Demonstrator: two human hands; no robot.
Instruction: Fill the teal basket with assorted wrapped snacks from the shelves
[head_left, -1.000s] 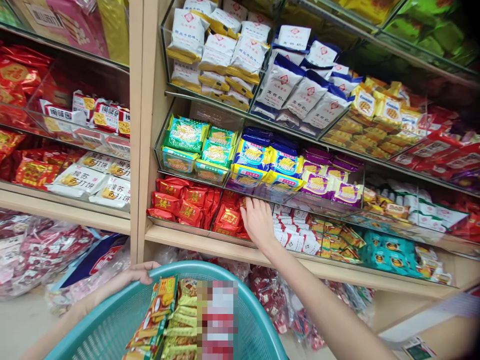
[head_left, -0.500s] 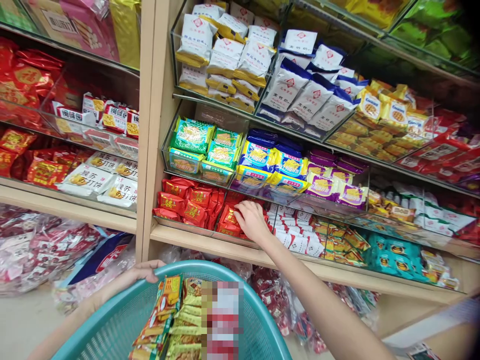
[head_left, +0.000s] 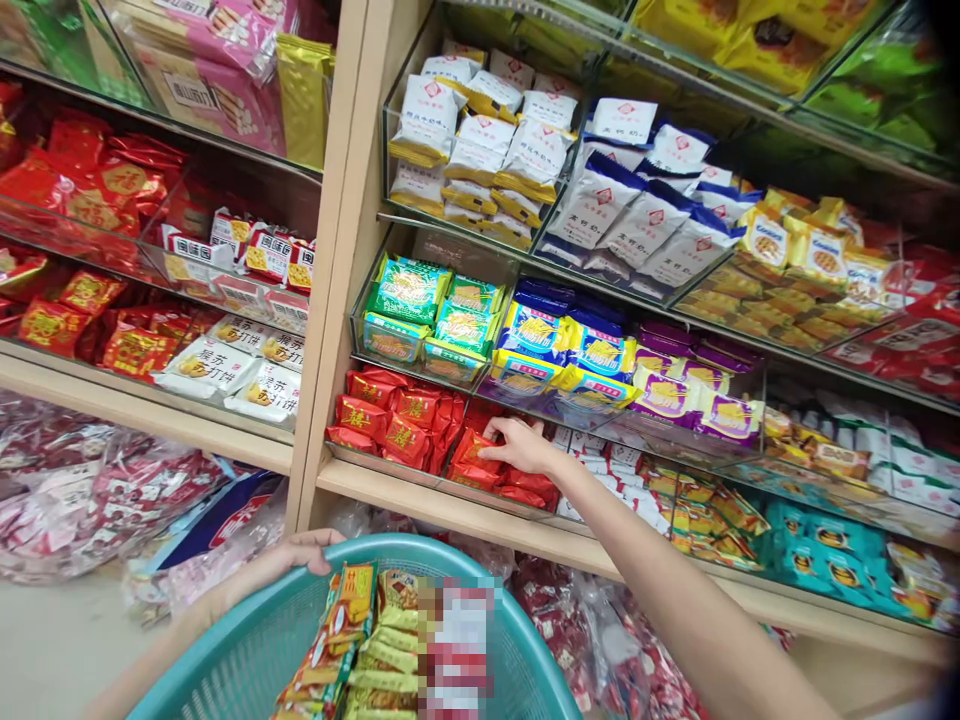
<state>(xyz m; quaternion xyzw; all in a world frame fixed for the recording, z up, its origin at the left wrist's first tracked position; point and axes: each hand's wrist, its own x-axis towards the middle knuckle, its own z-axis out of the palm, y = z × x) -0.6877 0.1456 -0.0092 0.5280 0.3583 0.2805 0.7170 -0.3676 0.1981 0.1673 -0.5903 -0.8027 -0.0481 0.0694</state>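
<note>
My left hand [head_left: 300,555] is closed over the far left rim of a teal plastic basket [head_left: 536,620]. Inside the basket lie orange-and-green snack packets [head_left: 349,610] and yellow-green packets [head_left: 386,645], beside a blurred-out patch. My right hand [head_left: 525,445] reaches into a clear bin on the lower shelf. Its thumb and fingers are bent around the edge of a red snack packet [head_left: 472,458], though part of the grip is hidden. More red packets [head_left: 405,440] with gold lettering fill the neighbouring compartment on the left.
Above the right hand are bins of green packets [head_left: 409,290] and blue-and-yellow packets [head_left: 532,330]. White mini packets [head_left: 630,490] and teal packets [head_left: 810,545] lie to the right. A wooden upright [head_left: 337,250] divides the shelves. Plastic bags of goods [head_left: 150,490] sit below.
The view has shifted, so the shelves appear farther right and lower. My right hand has moved slightly within the red packets' bin, its fingers now more spread around a packet. The left hand keeps its hold.
</note>
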